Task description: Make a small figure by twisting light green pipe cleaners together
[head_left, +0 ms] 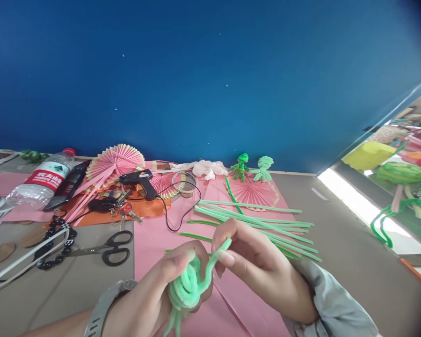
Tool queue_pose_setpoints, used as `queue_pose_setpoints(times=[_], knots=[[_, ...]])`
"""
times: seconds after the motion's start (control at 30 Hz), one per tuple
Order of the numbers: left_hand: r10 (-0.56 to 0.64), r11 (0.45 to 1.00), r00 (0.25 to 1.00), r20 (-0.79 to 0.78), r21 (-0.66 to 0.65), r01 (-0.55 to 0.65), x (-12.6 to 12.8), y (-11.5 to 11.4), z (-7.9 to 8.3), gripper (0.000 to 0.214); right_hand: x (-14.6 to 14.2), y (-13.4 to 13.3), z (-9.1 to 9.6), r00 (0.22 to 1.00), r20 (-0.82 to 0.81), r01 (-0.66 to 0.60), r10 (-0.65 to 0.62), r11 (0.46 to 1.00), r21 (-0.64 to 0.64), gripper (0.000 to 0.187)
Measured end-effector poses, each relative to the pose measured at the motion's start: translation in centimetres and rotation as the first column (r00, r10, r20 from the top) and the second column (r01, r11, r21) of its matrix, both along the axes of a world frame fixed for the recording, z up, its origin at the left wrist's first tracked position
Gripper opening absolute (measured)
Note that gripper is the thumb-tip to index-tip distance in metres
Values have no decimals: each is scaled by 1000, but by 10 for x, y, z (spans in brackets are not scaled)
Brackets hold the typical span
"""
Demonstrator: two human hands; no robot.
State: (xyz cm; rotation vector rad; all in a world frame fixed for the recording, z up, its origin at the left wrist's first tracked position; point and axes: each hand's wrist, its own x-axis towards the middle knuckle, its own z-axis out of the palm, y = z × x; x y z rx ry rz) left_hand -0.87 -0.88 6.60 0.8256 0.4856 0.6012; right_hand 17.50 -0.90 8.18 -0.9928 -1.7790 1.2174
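A light green pipe cleaner coil [186,286] is wrapped into a rounded bundle, with a few ends hanging below. My left hand [157,285] is closed around the bundle, its thumb pressing on top. My right hand [256,267] pinches the free end of the pipe cleaner between thumb and fingers, to the right of the coil. Just beyond my hands, several loose light and dark green pipe cleaners [263,224] lie across pink paper [150,243]. Two small pipe cleaner figures, one dark green [241,166] and one light green [264,168], stand near the blue panel.
Black scissors [115,248], keys [128,210] and a black glue gun [142,180] lie on the left. Behind them are pink folded paper fans [115,164] and a plastic bottle [47,178]. A blue panel [196,84] rises at the table's back.
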Motion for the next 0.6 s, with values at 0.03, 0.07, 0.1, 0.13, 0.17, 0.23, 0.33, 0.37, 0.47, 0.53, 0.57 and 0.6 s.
queue_pose_setpoints(times=[0.03, 0.07, 0.1, 0.13, 0.17, 0.23, 0.33, 0.37, 0.47, 0.53, 0.57, 0.6], knots=[[19, 1000, 1000, -1, 9, -19, 0, 0, 0, 32, -1, 0, 0, 1000, -6, 20, -20, 1000, 13, 12], [36, 999, 999, -10, 16, -36, 0, 0, 0, 33, -2, 0, 0, 999, -1, 40, -40, 998, 48, 10], [47, 999, 999, -27, 27, -46, 1, 1, 1, 36, -3, -1, 0, 998, 1, 57, -57, 995, 88, 8], [49, 998, 997, -54, 45, -47, 1, 1, 1, 38, -4, -1, 0, 998, -19, 65, -63, 991, 115, 6], [60, 996, 995, -84, 67, -55, 1, 2, 2, 39, -4, -1, 0, 997, -64, 56, -49, 992, 115, 6], [81, 993, 989, -122, 91, -70, 1, 2, 1, 37, -5, -3, 0, 981, -194, 2, 6, 999, 43, 6], [125, 989, 991, -40, 90, -121, 1, 0, -3, 33, -8, -5, 0, 926, -377, -71, 27, 992, -104, 8], [141, 986, 990, -1, 84, -141, 1, -1, -4, 33, -9, -6, 0, 910, -414, -71, 4, 987, -145, 9], [213, 974, 977, 27, 77, -214, 2, -2, -4, 26, -10, -8, 2, 876, -475, -31, -84, 973, -229, 10], [250, 965, 968, 7, 83, -249, 2, -2, -3, 25, -9, -9, 4, 864, -493, -31, -101, 967, -252, 10], [270, 959, 963, -9, 89, -268, 2, -1, -3, 25, -9, -10, 4, 863, -497, -40, -96, 966, -255, 10], [291, 953, 956, -32, 98, -286, 1, 0, -2, 27, -9, -10, 5, 865, -494, -50, -88, 964, -260, 11]])
